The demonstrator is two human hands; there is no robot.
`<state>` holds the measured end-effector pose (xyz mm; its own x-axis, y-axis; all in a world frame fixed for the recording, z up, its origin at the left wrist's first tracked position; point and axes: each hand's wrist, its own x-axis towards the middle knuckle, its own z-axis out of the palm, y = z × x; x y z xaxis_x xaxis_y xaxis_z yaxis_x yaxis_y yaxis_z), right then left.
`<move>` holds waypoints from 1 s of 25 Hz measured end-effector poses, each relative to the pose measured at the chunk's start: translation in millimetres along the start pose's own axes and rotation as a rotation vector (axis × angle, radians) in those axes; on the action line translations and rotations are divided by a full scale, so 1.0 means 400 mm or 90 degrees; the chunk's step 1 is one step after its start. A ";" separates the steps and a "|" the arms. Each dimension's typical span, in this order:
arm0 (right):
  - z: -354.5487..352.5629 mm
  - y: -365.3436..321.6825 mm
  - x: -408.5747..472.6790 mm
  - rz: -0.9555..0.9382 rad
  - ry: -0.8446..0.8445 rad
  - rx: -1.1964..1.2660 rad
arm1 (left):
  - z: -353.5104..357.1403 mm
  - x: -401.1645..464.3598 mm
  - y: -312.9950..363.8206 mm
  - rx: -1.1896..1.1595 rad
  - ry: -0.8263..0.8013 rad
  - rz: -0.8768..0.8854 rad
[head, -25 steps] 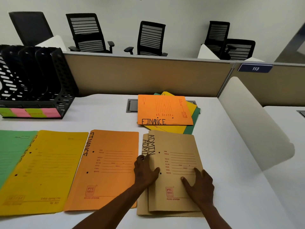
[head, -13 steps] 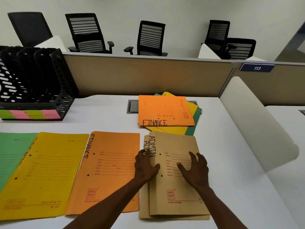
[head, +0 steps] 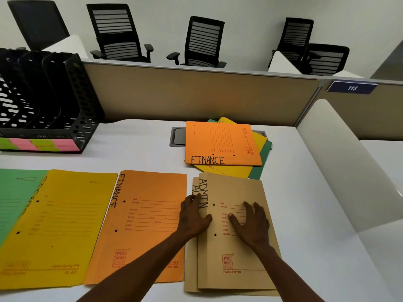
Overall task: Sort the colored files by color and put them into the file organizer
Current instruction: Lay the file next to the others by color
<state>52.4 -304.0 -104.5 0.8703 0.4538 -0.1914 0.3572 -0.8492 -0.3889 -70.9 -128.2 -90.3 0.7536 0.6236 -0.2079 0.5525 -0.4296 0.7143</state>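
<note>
On the white counter (head: 141,153), both hands press a brown ADMIN file at the near right.

Left hand (head: 193,216) lies at the top brown file's (head: 237,253) left edge, fingers loosely curved, thumb on the cover; whether it grips the edge I cannot tell. Right hand (head: 253,225) rests flat on the cover, fingers spread. A second brown file (head: 190,269) sits beneath, offset left. Just beside them lies an orange FINANCE file (head: 139,227), then a yellow file (head: 54,227) and a green file (head: 11,199). Farther back, a pile (head: 259,147) topped by another orange FINANCE file (head: 220,142) covers yellow and green ones. At far left stands the black file organizer (head: 43,101) with pink and green labels.
</note>
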 end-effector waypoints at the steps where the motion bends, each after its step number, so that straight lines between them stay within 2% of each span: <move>1: -0.010 -0.010 0.016 -0.008 0.011 0.008 | -0.003 0.012 0.006 -0.002 0.008 -0.001; 10: -0.118 -0.143 0.255 -0.134 0.087 -0.004 | -0.088 0.201 0.053 -0.001 0.046 -0.024; 16: -0.112 -0.203 0.355 -0.167 0.020 -0.101 | -0.137 0.338 0.070 -0.020 0.072 -0.059; 21: -0.094 -0.219 0.416 -0.168 -0.051 -0.129 | -0.150 0.407 0.064 -0.123 0.116 -0.179; 25: -0.068 -0.227 0.425 -0.148 -0.088 -0.140 | -0.161 0.433 0.045 -0.300 0.111 -0.229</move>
<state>177.2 -157.0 -77.3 0.7080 0.6617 -0.2469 0.6182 -0.7497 -0.2362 46.6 14.2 -70.5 0.4581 0.7902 -0.4072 0.5151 0.1374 0.8460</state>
